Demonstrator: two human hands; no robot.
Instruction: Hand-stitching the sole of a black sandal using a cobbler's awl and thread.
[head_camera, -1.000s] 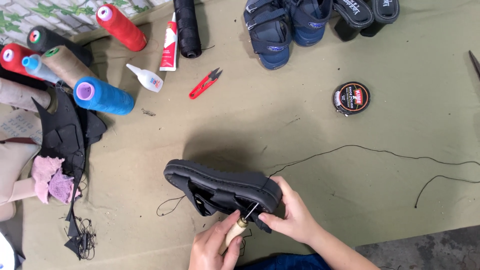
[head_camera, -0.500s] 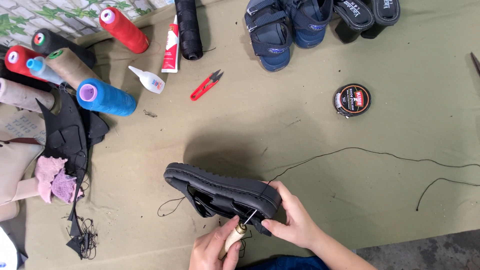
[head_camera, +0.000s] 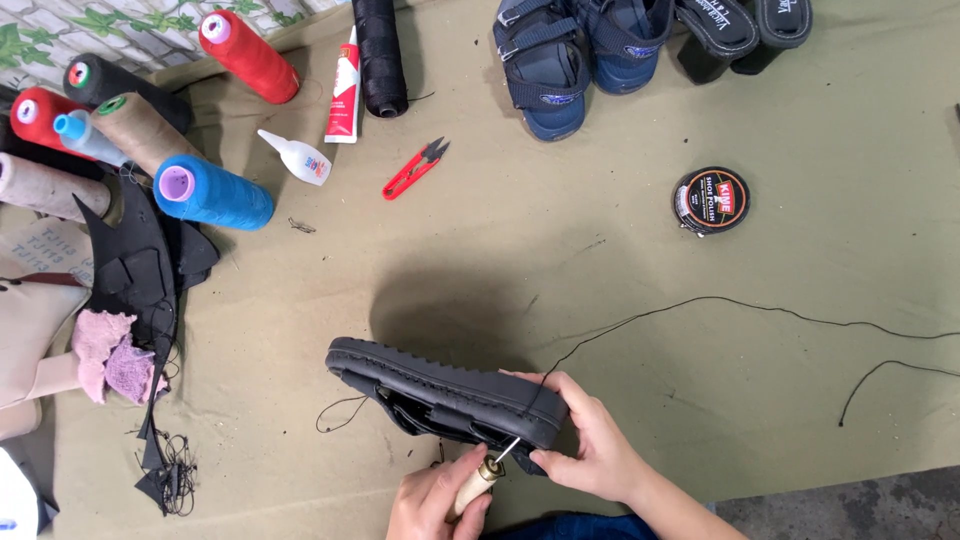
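head view looks down on a black sandal (head_camera: 445, 392) lying on its side on the olive worktop (head_camera: 560, 240), its ridged rubber sole facing away from the person. the right hand (head_camera: 592, 445) is clamped around the heel end of the sandal; the left hand (head_camera: 435, 503) is closed on a wooden-handled awl (head_camera: 485, 475) whose metal tip meets the sole edge. a black thread (head_camera: 720, 305) trails from the sandal out to the right. the sole looks stiff yet a little springy, light and matte, not slippery; the thick heel end seems the firmest hold, the straps being soft. well beyond the sandal lie red thread snips (head_camera: 415, 168), a round polish tin (head_camera: 711, 200) and a blue thread cone (head_camera: 212, 193).
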